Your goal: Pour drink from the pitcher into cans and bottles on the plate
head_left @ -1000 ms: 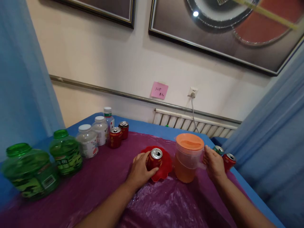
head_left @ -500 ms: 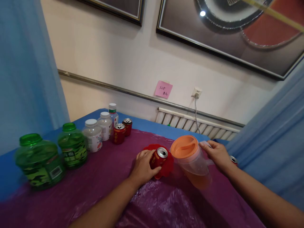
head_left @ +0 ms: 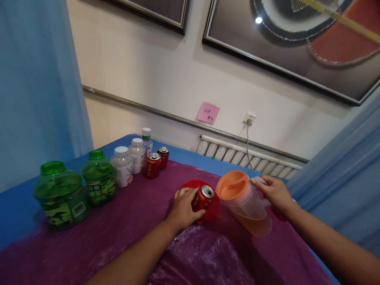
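My left hand [head_left: 184,209] is wrapped round a red drink can [head_left: 203,198], its opened silver top facing up. Under the can shows a red scalloped mat [head_left: 213,209]. Just to the right, my right hand [head_left: 274,194] grips the handle of a clear pitcher [head_left: 249,208] with an orange lid. The pitcher is tilted, its lid leaning left toward the can, and brownish liquid lies in its lower part. No stream of liquid shows between pitcher and can. Part of the handle is hidden by my fingers.
Two green jugs [head_left: 61,198] stand at the left. Beyond them are white-capped bottles [head_left: 122,168] and two more red cans [head_left: 153,166]. Purple plastic sheeting [head_left: 142,221] covers much of the blue table. A radiator [head_left: 234,152] lines the wall, and blue curtains [head_left: 38,79] hang at both sides.
The whole view has shifted slightly, with most things a little farther right in the picture. Both hands keep their holds on the can and the tilted pitcher.
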A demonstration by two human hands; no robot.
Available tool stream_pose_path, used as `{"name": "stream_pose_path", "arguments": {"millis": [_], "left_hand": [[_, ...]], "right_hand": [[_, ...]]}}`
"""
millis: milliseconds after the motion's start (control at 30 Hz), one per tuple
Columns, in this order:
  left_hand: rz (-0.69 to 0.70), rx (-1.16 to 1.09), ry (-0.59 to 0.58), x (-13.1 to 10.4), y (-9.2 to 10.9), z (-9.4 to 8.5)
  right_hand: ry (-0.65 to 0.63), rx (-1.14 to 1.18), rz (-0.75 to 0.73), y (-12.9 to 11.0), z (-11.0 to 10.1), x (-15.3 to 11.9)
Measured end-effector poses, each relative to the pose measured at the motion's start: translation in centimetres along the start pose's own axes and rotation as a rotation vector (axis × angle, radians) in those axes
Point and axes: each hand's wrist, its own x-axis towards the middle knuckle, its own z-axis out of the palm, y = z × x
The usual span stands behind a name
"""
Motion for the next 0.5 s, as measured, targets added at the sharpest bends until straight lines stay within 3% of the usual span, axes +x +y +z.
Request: {"name": "stream_pose_path", "arguments": {"millis": [500], "left_hand": [[0.008, -0.067, -0.014, -0.3, 0.1, 0.1]], "right_hand": [[-0.046, -0.018, -0.018, -1.2, 0.0, 0.1]]}}
